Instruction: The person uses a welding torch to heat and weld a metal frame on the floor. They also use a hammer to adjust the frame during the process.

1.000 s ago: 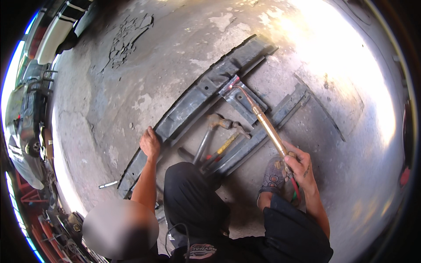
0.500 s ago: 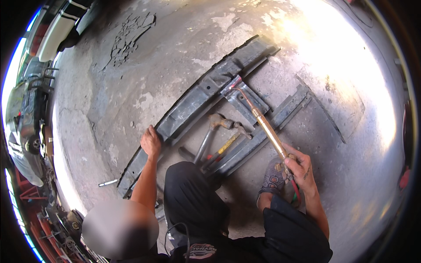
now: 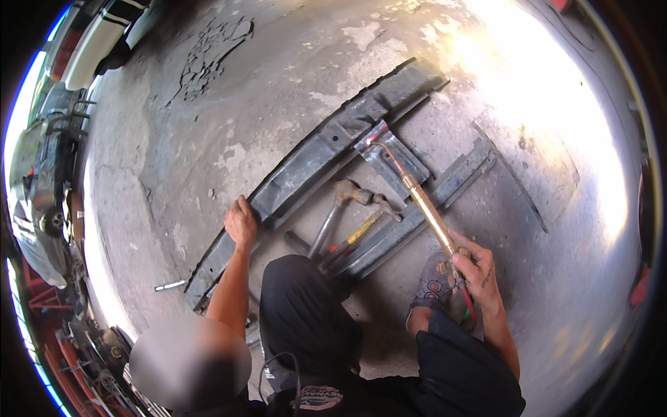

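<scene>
Item 1: long beam (image 3: 306, 172), dark metal, slightly bowed. Location: on the floor (image 3: 208, 139), ahead of the person. Long axis slanting from the near left end, beside the left forearm, to the far right end.

Item 2: bracket (image 3: 406, 165), grey metal, channel-shaped. Juts from the beam's near side, in the far half, toward the person's right. Small red-hot spot at the corner next to the beam.

Item 3: torch (image 3: 432, 213), brass-coloured, thin bent neck. Long axis running away and leftward from the right hand, roughly square across the beam's. Tip at the glowing corner; touching or just short of it, cannot tell.

Hands: two, well apart. Left hand (image 3: 240, 224) laid over the beam's near half, touching it; how firmly its fingers are closed, cannot tell. Right hand (image 3: 475, 263) wrapped around the torch's rear end, off the beam. Left hand therefore the nearer to the beam; right hand reaches the bracket only through the torch's length.

Adjacent: second metal bar (image 3: 385, 243), nearly parallel to the beam on its near side; hammer (image 3: 353, 192) and yellow-handled tool (image 3: 363, 228), between beam and bar. Vehicle parts (image 3: 52, 167), along the floor's left edge.
</scene>
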Available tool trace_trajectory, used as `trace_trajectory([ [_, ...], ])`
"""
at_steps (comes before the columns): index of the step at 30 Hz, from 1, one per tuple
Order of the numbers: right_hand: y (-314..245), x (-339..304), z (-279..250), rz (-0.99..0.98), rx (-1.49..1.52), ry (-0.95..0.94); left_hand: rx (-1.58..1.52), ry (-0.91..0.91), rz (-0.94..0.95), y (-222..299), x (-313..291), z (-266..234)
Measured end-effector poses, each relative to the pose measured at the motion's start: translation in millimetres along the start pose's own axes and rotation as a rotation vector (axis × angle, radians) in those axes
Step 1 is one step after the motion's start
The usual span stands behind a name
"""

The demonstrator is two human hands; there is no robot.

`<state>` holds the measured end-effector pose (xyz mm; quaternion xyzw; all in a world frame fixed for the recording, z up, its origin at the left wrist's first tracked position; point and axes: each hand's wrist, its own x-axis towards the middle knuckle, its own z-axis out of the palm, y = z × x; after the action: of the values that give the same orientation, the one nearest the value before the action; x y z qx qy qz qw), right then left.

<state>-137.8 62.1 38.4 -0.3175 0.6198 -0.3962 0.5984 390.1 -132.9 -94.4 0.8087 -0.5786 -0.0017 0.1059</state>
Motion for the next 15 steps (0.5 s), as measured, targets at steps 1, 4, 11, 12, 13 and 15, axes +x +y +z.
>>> trace_trajectory([
  [1, -3.8, -0.6, 1.1, 0.010, 0.009, -0.012, -0.005, -0.003, -0.004, -0.9, 0.1, -0.8],
  [4, -6.1, -0.6, 2.4, -0.005, -0.003, -0.027, -0.015, -0.006, 0.000, -0.7, 0.8, -0.4],
  [11, -6.2, -1.4, 5.3, -0.010, 0.032, -0.047, 0.025, 0.006, 0.015, -0.6, 0.2, 1.9],
  [12, -5.6, -1.4, 5.5, -0.004, 0.029, -0.048, 0.030, 0.002, 0.013, -0.9, 0.5, 1.0],
  [13, -5.1, -0.8, 5.9, -0.003, 0.036, -0.046, 0.037, 0.000, 0.018, -1.3, 0.7, -0.1],
  [15, -4.8, -0.7, 6.4, -0.001, 0.045, -0.039, 0.046, -0.005, 0.029, -0.9, 0.2, -1.8],
])
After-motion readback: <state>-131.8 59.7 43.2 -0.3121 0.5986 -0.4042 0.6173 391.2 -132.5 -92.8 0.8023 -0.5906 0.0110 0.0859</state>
